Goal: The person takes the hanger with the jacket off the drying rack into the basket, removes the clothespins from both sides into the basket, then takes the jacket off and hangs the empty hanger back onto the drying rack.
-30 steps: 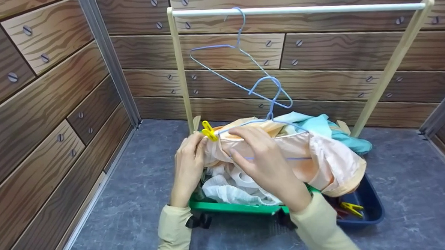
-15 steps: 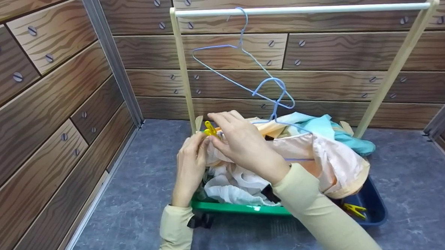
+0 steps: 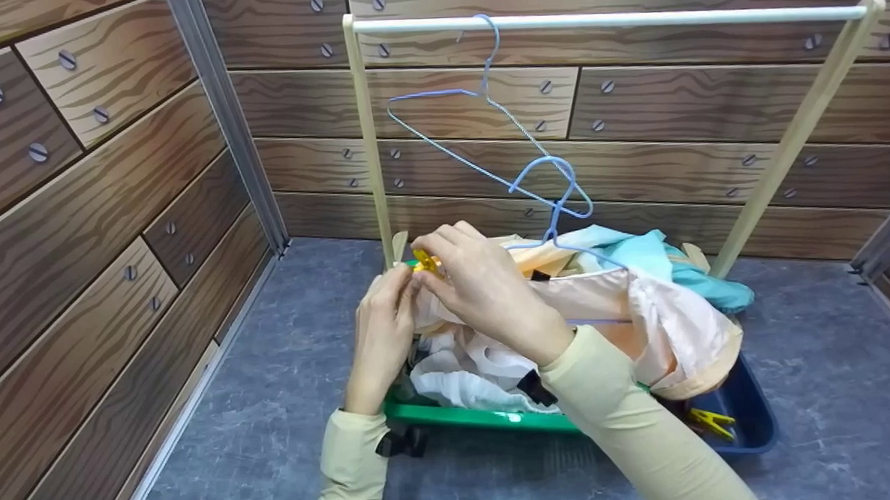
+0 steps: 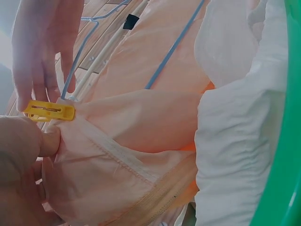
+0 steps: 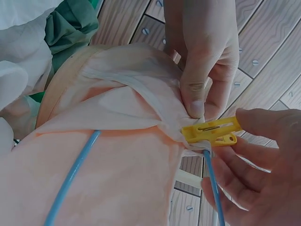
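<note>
A yellow clothespin bites the corner of a thin peach garment, at the end of a blue wire hanger that runs inside the cloth. My right hand pinches the clothespin's handles between thumb and fingers, as the right wrist view shows. Just beside it, my left hand grips the garment's edge, thumb near the clothespin's jaws. The left wrist view shows the clothespin between both hands. Most of the garment spreads to the right over a green basket.
White cloth fills the basket's front. Teal cloth lies behind at right. A dark blue tub holds another yellow clothespin. Above stands a rack with a white bar, from which a second blue hanger hangs.
My right hand has moved left from the hanger's shoulder to the yellow clothespin and now pinches its handles. My left hand keeps its grip on the garment.
</note>
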Motion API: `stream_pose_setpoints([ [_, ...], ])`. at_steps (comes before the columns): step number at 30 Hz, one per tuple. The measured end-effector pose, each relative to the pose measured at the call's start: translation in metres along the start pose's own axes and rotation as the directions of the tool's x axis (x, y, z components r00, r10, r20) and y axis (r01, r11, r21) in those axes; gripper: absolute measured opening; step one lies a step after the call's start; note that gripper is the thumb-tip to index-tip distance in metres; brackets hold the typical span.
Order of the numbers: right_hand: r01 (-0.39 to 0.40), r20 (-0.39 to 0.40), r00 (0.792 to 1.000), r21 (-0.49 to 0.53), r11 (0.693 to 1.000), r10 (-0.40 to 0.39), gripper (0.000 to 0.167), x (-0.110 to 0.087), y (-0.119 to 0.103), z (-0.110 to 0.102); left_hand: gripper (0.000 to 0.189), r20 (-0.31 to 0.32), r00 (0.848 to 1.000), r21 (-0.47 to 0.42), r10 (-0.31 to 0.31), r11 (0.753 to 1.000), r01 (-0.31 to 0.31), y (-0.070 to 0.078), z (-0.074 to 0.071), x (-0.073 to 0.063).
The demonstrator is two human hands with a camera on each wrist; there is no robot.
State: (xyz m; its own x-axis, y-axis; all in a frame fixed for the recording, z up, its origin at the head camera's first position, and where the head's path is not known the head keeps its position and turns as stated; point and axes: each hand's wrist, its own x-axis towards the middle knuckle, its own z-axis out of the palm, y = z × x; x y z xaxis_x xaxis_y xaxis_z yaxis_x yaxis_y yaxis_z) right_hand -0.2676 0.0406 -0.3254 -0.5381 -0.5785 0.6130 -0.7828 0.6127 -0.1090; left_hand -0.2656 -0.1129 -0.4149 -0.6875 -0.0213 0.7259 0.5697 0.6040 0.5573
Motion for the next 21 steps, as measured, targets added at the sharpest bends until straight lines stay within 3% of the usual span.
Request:
stream_pose_setpoints([
  [8, 0.05, -0.113, 0.992, 0.036, 0.998, -0.046, 0.016, -0.0017, 0.0021, 0.0019, 0.019, 0.011, 1.0, -0.017, 0.001, 1.0, 0.0, 0.0, -0.0007, 0.0008],
  [21, 0.065, -0.242, 0.97, 0.204, 0.977, -0.014, 0.013, -0.005, 0.0014, -0.0002, 0.019, 0.014, 1.0, -0.024, 0.015, 1.0, -0.014, -0.0016, -0.003, 0.0009],
])
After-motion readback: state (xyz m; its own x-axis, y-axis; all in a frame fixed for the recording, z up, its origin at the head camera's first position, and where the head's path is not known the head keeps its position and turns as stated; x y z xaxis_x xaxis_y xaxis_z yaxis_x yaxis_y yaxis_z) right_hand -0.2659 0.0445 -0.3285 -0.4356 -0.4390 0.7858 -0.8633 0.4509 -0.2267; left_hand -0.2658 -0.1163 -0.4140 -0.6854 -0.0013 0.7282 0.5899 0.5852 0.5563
